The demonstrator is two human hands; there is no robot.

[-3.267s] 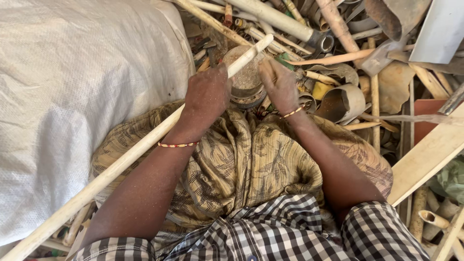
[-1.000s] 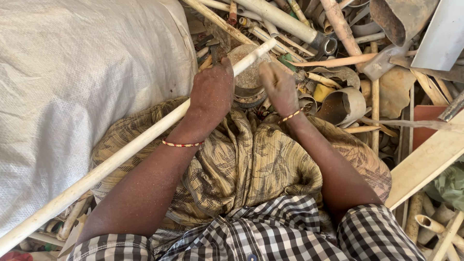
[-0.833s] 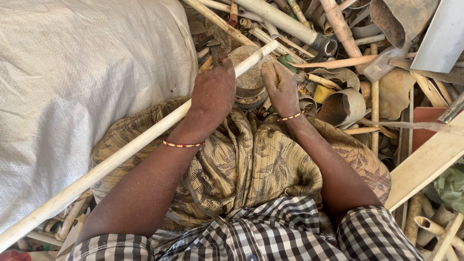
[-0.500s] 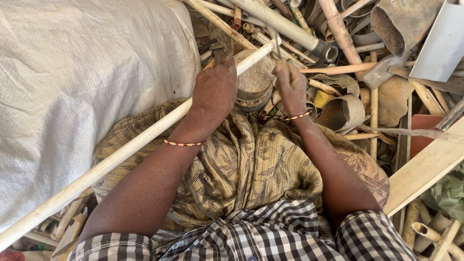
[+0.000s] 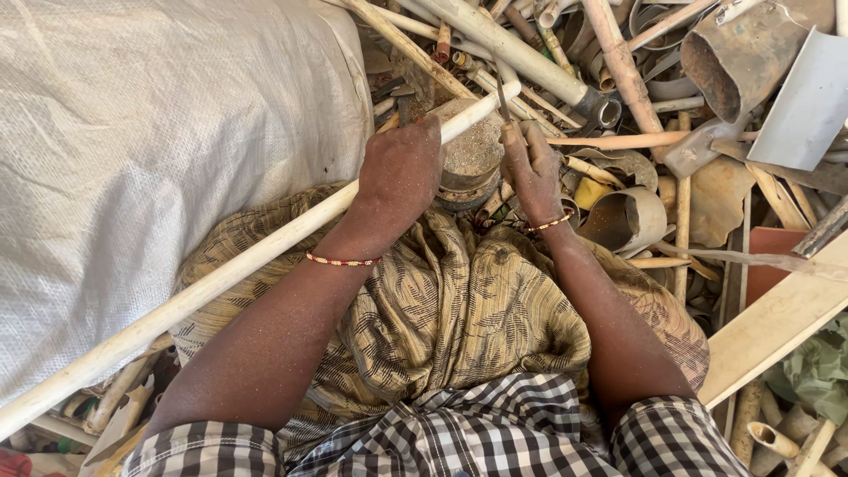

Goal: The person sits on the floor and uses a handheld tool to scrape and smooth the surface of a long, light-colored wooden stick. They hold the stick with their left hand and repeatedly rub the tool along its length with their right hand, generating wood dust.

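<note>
Left hand (image 5: 402, 172) is wrapped fully closed around a long pale pipe (image 5: 221, 278). The pipe runs diagonally from the bottom-left corner of the view, across the lap, up to a cut end resting on a dusty round block (image 5: 471, 150) in front of the knees.

Right hand (image 5: 533, 172) is closed on the handle of a thin blade (image 5: 502, 93). The blade stands roughly upright, just beside the pipe's cut end. Can't tell if the edge is touching the pipe or what kind of blade it is.

Risks as I read them:
- Both hands sit close together at the pipe end. If the blade skids off the round, smooth surface, it goes toward the left fingers or the lap.
- The pipe is long and only 1 hand pins it. The far end hangs unsupported past the white sack (image 5: 159, 150), so it could roll or lever up under pressure.
- The block looks like it sits on loose scrap. If it shifts, the cut wanders or the pipe drops off.
- The scrap pile (image 5: 671, 132) of pipe offcuts and sheet pieces crowds the right wrist. There are sharp-looking edges there, with bare forearms and a bangle (image 5: 549, 224) that could snag.
- Loose patterned cloth (image 5: 442, 309) over the lap lies right under the work and could catch.
</note>
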